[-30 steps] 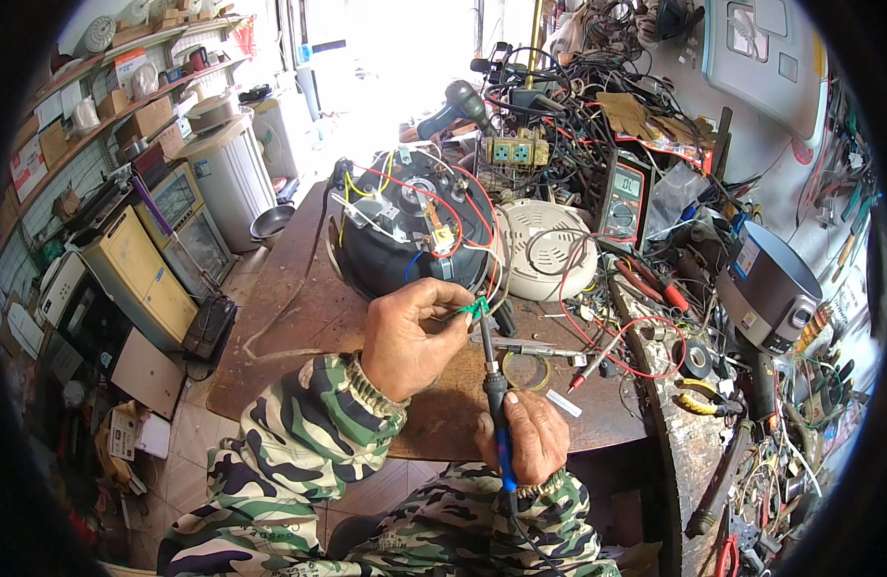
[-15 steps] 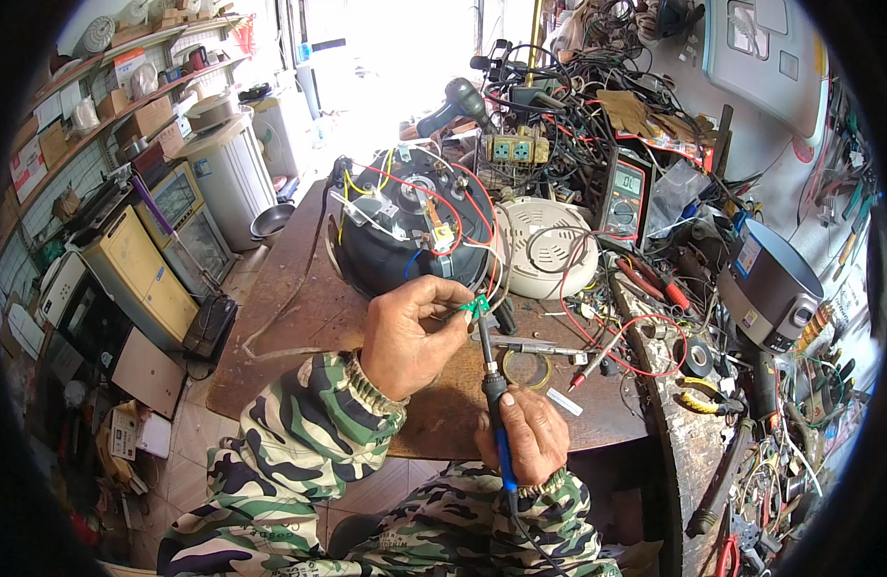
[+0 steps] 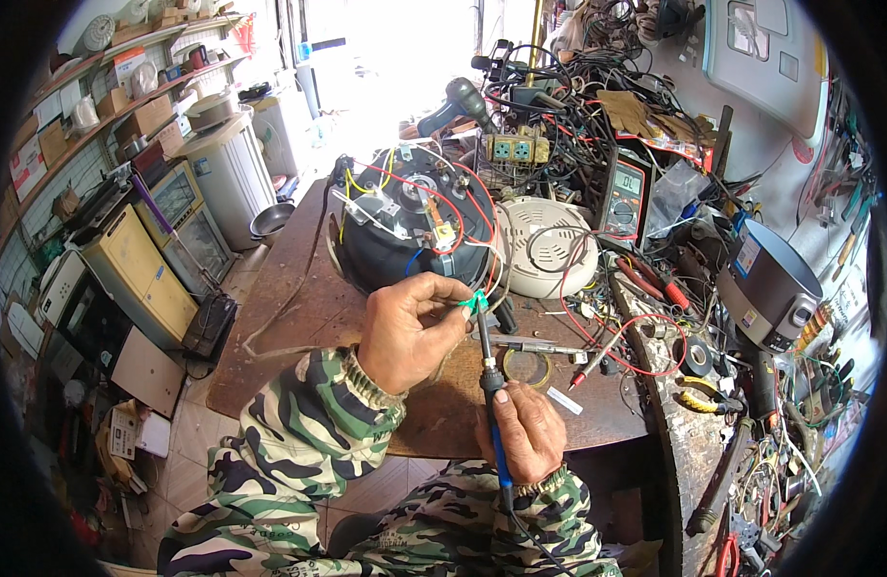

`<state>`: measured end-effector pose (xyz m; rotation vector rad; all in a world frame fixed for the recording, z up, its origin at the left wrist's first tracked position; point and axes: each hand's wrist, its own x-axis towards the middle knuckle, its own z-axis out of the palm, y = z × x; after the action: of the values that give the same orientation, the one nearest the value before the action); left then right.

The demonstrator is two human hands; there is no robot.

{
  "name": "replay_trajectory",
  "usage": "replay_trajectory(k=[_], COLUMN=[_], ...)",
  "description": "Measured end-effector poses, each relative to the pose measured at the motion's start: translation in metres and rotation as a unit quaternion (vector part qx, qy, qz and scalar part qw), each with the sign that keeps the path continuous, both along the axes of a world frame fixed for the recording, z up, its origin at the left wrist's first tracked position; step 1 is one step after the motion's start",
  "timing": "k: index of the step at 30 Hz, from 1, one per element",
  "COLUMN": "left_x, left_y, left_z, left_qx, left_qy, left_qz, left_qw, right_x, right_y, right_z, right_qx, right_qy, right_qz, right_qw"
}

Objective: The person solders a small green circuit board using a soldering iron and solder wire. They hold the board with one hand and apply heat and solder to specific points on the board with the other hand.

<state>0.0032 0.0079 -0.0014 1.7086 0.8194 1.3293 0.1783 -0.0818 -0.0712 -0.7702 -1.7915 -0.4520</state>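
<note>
Between the thumb and fingers of my left hand (image 3: 412, 329) is a small green circuit board (image 3: 476, 302), pinched at its edge. My right hand (image 3: 530, 430) grips a soldering iron (image 3: 494, 385) with a blue and black handle. Its metal tip points up and meets the board, or nearly so; the exact contact is too small to make out. Thin wires run from the board toward the upturned black round appliance body (image 3: 386, 252) just behind, which has red, yellow and white wires across its underside.
A vented cream base cover (image 3: 547, 248) lies beside the appliance. Right of it stand a multimeter (image 3: 624, 197) and a grey cooker shell (image 3: 768, 287). A tape roll (image 3: 527, 367), yellow-handled pliers (image 3: 710, 395) and a red test lead's probe (image 3: 597, 363) lie nearby. Tangled cables (image 3: 568, 106) fill the back.
The soldering iron and my right hand have shifted very slightly left. The green board has tilted a little in my left fingers. Everything else stays put.
</note>
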Motion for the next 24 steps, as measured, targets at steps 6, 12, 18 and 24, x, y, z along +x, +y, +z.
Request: replay_trajectory(k=[6, 12, 18, 24], left_x=[-0.001, 0.000, 0.000, 0.006], left_y=[-0.001, -0.004, 0.000, -0.002], left_z=[-0.004, 0.004, 0.001, -0.001], left_qx=[0.000, -0.012, 0.077, 0.133], left_qy=[0.021, -0.005, -0.012, -0.008], left_qz=[-0.002, 0.007, 0.008, 0.042], left_qw=[1.000, 1.000, 0.997, 0.990], right_x=[-0.003, -0.001, -0.002, -0.001], right_y=[0.004, -0.003, -0.003, -0.002], right_z=[-0.001, -0.008, -0.001, 0.002], right_qx=[-0.021, -0.004, 0.015, -0.004], right_qy=[0.019, 0.046, 0.023, 0.010], right_qz=[-0.045, -0.048, -0.022, 0.006], right_qw=[0.999, 0.998, 0.999, 1.000])
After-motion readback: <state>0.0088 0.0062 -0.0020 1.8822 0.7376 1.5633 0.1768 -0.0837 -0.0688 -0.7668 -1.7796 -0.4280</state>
